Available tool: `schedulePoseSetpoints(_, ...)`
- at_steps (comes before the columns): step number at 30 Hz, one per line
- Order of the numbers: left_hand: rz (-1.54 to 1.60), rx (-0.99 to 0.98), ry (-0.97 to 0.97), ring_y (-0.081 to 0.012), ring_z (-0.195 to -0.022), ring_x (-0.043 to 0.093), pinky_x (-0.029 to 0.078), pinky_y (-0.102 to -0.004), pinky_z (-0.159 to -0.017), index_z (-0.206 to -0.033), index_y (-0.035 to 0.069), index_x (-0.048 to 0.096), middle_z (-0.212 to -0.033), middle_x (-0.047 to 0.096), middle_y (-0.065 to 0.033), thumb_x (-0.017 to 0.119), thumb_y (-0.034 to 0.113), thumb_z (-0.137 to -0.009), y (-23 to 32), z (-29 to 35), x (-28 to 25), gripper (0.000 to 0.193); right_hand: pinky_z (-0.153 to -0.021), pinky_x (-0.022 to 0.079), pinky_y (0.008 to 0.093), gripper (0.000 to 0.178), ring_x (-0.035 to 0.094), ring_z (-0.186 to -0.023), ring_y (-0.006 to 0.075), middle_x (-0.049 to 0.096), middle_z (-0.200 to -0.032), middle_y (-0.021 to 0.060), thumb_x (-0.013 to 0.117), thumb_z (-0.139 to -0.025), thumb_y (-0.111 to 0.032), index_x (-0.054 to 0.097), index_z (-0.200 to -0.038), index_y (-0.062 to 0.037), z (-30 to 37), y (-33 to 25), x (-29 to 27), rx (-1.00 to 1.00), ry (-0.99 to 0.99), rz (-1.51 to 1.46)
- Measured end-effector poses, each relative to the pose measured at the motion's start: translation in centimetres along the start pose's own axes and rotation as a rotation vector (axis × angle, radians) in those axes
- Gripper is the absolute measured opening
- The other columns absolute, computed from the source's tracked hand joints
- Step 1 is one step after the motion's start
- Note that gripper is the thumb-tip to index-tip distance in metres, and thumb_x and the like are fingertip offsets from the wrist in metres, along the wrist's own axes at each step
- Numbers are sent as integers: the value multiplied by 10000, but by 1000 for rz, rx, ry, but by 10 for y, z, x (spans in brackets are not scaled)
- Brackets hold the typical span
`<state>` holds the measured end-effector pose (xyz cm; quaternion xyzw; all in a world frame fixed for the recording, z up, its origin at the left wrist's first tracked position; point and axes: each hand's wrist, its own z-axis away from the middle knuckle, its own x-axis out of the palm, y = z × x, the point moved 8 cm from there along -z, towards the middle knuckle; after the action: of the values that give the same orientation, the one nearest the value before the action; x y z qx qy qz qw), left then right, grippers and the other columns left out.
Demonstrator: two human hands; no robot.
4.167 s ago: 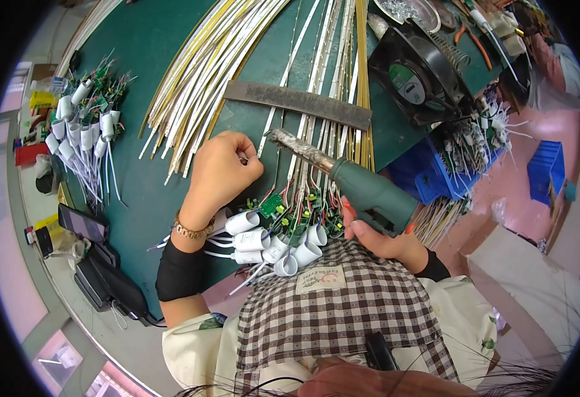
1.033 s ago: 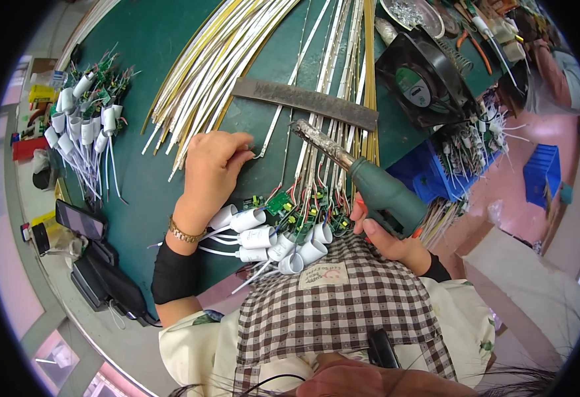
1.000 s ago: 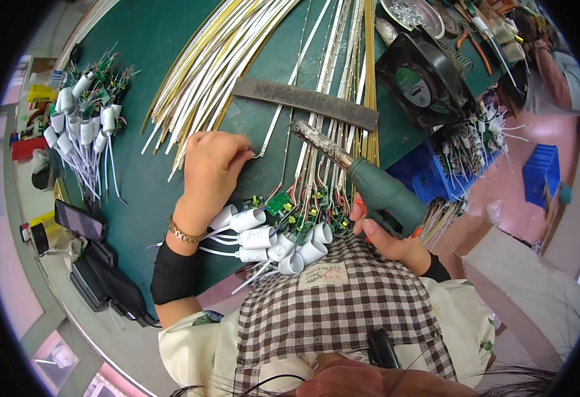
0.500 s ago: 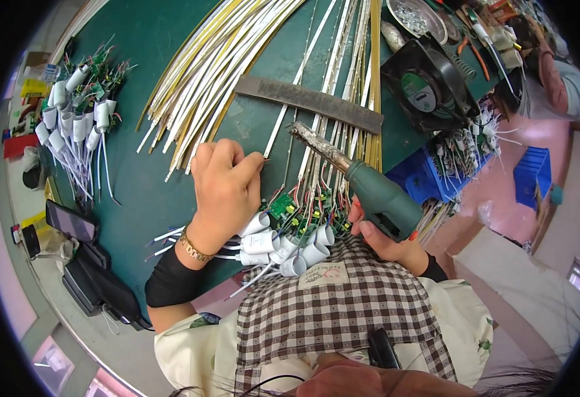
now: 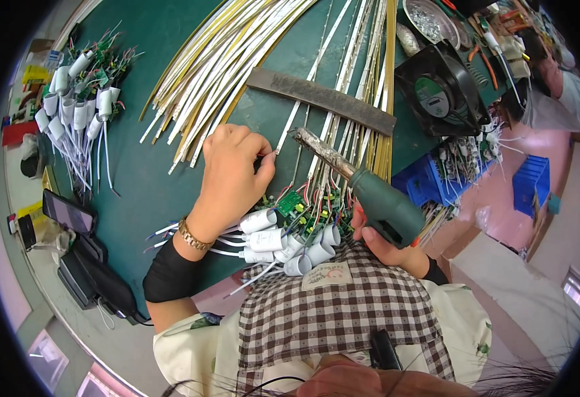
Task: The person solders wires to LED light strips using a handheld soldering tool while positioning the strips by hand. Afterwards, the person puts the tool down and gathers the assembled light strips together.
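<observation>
My left hand (image 5: 233, 171) is closed, thumb and forefinger pinched at the lower end of a white LED strip (image 5: 291, 126). What lies between those fingertips is too small to tell. A soldering iron (image 5: 386, 204) with a green handle is gripped in my right hand (image 5: 381, 246); its crusted tip points up and left, just right of that strip. Across the strips lies a flat dark bar (image 5: 323, 100). Below them, red and white wires run to green circuit boards (image 5: 291, 201) and white cylindrical housings (image 5: 263, 241), bunched against my checked apron.
Loose LED strips (image 5: 220, 79) fan out at the upper left. Farther left lies a pile of wired housings (image 5: 78, 116). A black fan (image 5: 441, 89) stands at the right, near a round metal dish (image 5: 432, 23) and blue bins (image 5: 531, 182). A phone (image 5: 69, 212) leans at the lower left.
My left hand has turned slightly, its thumb lower and farther from the knuckles, still by the strip's end. The soldering iron stays in my right hand. The whole view has shifted a little.
</observation>
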<state>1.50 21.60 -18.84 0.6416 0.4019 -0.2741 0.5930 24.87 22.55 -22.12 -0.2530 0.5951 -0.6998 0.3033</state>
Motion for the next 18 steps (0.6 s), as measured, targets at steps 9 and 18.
schedulePoseSetpoints(9,-1,25,-15,-256,-881,477,315,-390,-817,-713,86,578,-800,521,-36,670,79,-671,3,-4,0,101,-625,522,293,158,634,-677,234,639,-779,82,634,-691,-13,620,-848,-17,1,-9,-2,-88,12,116)
schedulePoseSetpoints(18,-4,-69,-59,-266,-901,448,291,-393,-836,-658,72,581,-821,504,-50,658,95,-661,3,-5,2,80,-610,511,305,130,623,-673,247,627,-757,83,634,-697,-14,619,-825,-24,3,2,-2,-85,-28,89)
